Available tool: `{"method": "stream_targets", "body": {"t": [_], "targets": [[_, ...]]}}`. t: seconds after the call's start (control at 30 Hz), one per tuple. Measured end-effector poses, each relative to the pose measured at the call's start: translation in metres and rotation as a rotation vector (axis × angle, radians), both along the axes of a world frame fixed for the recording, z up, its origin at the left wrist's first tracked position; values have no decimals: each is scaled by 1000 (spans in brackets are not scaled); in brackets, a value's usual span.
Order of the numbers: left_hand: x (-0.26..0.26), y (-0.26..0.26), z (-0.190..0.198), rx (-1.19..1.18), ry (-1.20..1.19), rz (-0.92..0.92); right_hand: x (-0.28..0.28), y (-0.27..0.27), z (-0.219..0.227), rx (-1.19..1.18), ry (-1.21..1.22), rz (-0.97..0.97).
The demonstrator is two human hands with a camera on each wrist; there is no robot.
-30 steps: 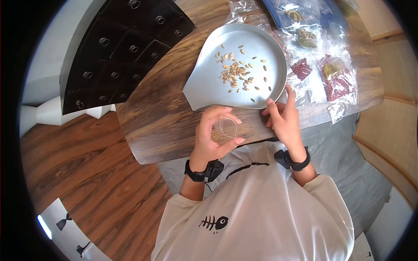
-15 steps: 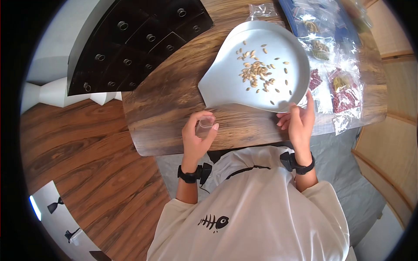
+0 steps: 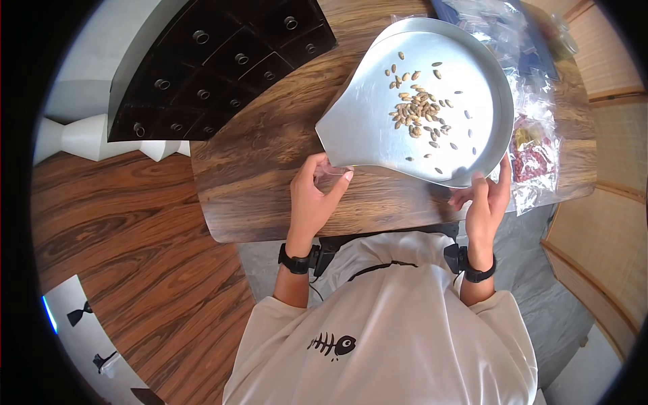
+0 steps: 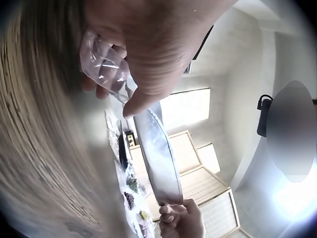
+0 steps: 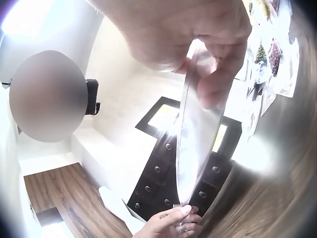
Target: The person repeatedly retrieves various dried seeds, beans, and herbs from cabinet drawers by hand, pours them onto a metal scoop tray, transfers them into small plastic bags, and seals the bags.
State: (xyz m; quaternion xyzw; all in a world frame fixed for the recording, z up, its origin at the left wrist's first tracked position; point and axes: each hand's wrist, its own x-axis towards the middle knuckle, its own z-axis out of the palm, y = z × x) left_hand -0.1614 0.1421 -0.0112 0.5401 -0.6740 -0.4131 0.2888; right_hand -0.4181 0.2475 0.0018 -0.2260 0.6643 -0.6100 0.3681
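Silvery metal, rimmed and tapering, the pan spans the frame's upper centre, golden-brown seeds loosely scattered on it. My right hand pinches its rim; my left hand curls round a clear container, possibly a cup, at the narrow end.

no readable text or numbers

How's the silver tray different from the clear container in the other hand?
The silver tray is opaque, while the clear container is see-through. The tray is far wider; the container is small enough for curled fingers to surround. The right hand grips the tray's rim, whereas the left hand holds the container. Both are hand-held, near each other at the tray's narrow end.
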Motion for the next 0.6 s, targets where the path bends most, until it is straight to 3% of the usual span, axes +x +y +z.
{"method": "stream_targets", "body": {"t": [0.6], "targets": [[-4,-7,-8,17,22,-2,-3,2,10,-177,206,-5]]}}
